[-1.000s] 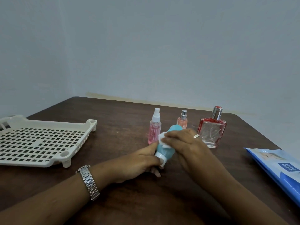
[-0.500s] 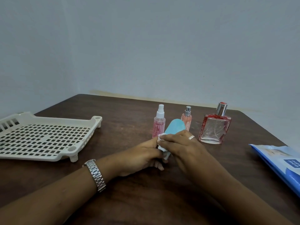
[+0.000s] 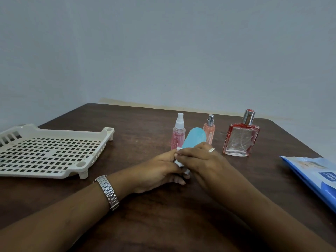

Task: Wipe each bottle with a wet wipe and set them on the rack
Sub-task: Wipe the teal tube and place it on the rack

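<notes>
While both hands meet near the middle of the desk, the left hand grips the lower, white-capped end of the blue bottle, fingers curled round it. Bottle tilted, blue end up toward the far edge. Right hand pinches the wet wipe against the bottle. Just behind, toward the far edge, three upright bottles in a row: pink spray bottle, small peach bottle, square red bottle. Rack at the left edge. Wipes pack at the right edge.
</notes>
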Motion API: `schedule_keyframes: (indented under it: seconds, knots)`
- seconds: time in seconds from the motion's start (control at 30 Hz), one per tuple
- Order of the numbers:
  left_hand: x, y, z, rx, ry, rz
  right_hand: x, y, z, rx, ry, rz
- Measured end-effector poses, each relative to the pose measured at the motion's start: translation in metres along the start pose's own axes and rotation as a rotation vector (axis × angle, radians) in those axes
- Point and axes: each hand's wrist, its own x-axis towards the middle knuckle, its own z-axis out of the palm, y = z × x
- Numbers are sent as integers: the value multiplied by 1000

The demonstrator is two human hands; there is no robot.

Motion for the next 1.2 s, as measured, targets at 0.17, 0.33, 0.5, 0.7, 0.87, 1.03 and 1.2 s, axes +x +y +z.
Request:
schedule_keyframes:
  seconds: [0.17, 0.33, 0.5, 0.7, 0.87, 1.03, 1.2]
  knots:
    - [0, 2, -3, -47, -16, -36, -8, 17, -3, 55, 70, 56]
    - [2, 1, -5, -6, -64, -59, -3, 20, -4, 51, 143, 116]
    - [1, -1, -6, -55, -37, -39, 1, -1, -1, 94, 11, -10]
    - [1, 1, -7, -108, -42, -75, -6, 15, -7, 49, 106, 99]
    - [0, 1, -6, -121, -44, -66, 2, 8, 0, 56, 81, 54]
    - [-1, 2, -6, -219, -80, -64, -6, 8, -2, 91, 72, 30]
    - [-1, 3, -4, -283, -95, -114, -5, 20, -4, 37, 123, 124]
